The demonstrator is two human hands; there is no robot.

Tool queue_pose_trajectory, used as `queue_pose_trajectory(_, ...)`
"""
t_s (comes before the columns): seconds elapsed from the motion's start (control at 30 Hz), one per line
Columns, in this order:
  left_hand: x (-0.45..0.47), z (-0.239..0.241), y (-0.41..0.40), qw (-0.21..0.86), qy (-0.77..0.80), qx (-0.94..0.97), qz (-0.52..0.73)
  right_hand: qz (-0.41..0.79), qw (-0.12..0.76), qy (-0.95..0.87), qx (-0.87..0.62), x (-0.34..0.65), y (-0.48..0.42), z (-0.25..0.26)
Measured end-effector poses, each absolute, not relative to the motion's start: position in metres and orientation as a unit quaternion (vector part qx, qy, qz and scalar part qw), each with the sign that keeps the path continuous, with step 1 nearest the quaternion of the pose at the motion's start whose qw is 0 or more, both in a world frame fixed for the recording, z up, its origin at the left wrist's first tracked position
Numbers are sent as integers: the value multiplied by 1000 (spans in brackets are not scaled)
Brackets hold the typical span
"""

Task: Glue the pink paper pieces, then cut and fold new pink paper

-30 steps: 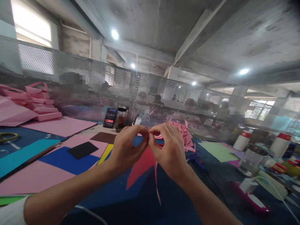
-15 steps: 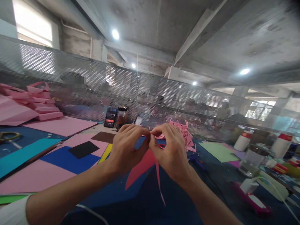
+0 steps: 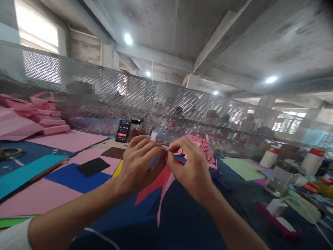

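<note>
My left hand and my right hand meet at the middle of the view, thumbs and forefingers pinched. Between them they grip the upper end of a pink paper piece. It hangs below the fingertips in two parts, a wider reddish-pink flap and a narrow, lighter strip. The pinched end is mostly hidden by my fingers. Behind my right hand stands a cluster of cut pink paper with dark dots. A blue tool, probably a glue gun, lies right of that hand.
Pink sheets, a blue sheet and a black piece lie left, near folded pink paper. A phone and a jar stand by the perforated screen. A clear cup stands right.
The narrow hanging strip has swung left and turned broader side on. The pink flap has shifted slightly left. Both hands keep their pinch in nearly the same place.
</note>
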State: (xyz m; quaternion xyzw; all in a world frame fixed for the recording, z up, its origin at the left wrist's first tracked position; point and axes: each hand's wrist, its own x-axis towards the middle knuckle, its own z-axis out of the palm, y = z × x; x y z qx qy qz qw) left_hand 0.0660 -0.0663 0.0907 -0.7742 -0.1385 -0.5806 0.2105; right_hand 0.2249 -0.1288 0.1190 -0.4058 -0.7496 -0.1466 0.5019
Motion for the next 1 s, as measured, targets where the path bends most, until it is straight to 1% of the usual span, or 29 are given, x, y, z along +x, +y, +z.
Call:
queue_pose_trajectory(0.4,64,88,-64,251,-151,-774,-561,-13,526,-750,-400,226,-125,123)
queue_pose_trajectory(0.5,65,89,-65,249,-152,-776,-559,13,530,-748,-399,226,-122,122)
queue_pose_trajectory(0.57,66,90,-65,228,-154,-776,-567,17,533,-747,-397,225,-120,121)
queue_pose_trajectory(0.63,68,91,-66,185,-165,-776,-579,-7,537,-743,-399,225,-119,119)
queue_pose_trajectory(0.77,69,94,-66,108,-194,-774,-593,-118,519,-740,-411,223,-120,116)
queue_pose_trajectory(0.87,69,94,-65,91,-195,-771,-599,-170,501,-741,-413,223,-122,115)
queue_pose_trajectory(1.0,68,94,-65,89,-188,-767,-606,-189,475,-745,-429,225,-125,116)
